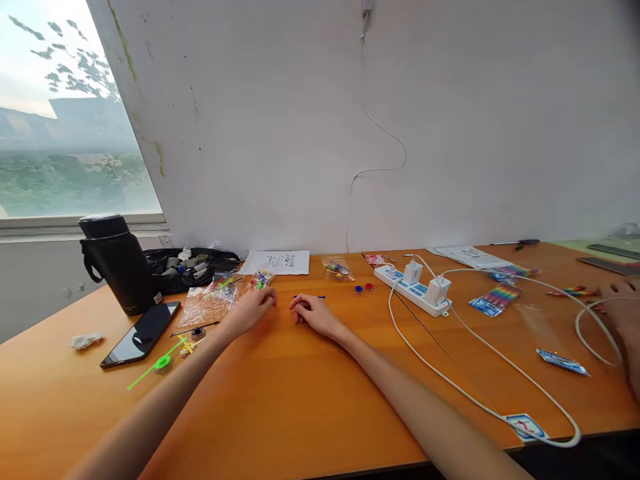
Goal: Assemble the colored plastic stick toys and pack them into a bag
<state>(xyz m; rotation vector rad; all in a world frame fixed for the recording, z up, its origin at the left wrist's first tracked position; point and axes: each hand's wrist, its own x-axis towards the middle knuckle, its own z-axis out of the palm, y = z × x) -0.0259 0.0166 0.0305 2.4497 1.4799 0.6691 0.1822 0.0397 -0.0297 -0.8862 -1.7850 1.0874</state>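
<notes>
My left hand is closed with its fingers curled down, beside a small clear bag of coloured plastic parts. Whatever its fingers may hold is hidden. A short gap separates it from my right hand, whose fingers are curled inward over the table; I cannot make out anything in them. Just behind the right hand runs a thin blue stick, partly covered by it. Left of my left forearm are a bright green spinning top with a long stick, yellow plastic pieces and a dark top.
A black flask, a phone and a black bag of odds and ends stand on the left. A white power strip with looping cables lies right of centre. Rainbow-coloured packs and another person's hand are farther right.
</notes>
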